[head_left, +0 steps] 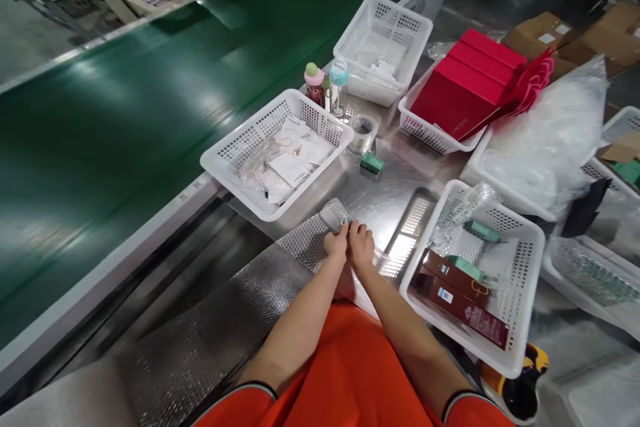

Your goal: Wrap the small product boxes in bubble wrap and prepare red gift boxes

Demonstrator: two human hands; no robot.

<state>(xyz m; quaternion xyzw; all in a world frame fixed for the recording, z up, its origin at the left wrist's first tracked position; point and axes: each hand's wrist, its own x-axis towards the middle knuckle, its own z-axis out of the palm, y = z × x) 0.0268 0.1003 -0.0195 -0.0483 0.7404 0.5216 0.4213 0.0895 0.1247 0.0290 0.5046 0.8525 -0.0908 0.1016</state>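
A long sheet of bubble wrap (pixel 265 283) runs from the lower left up to the metal table's front edge. At its far end my left hand (pixel 337 242) is closed on the wrap, fingers bent inward. My right hand (pixel 361 244) is closed on the same wrap, nearly touching the left. A small dark greenish bit shows at the fingertips, but its kind is hidden. Beyond the hands, a small green box (pixel 373 163) lies on the metal table (pixel 373 197), near a roll of clear tape (pixel 363 132).
At left a white basket (pixel 235 193) holds papers, with a green conveyor belt (pixel 125 113) beyond. The right basket (pixel 523 280) contains brown and green boxes and bubble wrap. Behind are two bottles (pixel 339 83), another white basket (pixel 417 20), red bags (pixel 467 83) and clear plastic packing (pixel 550 133).
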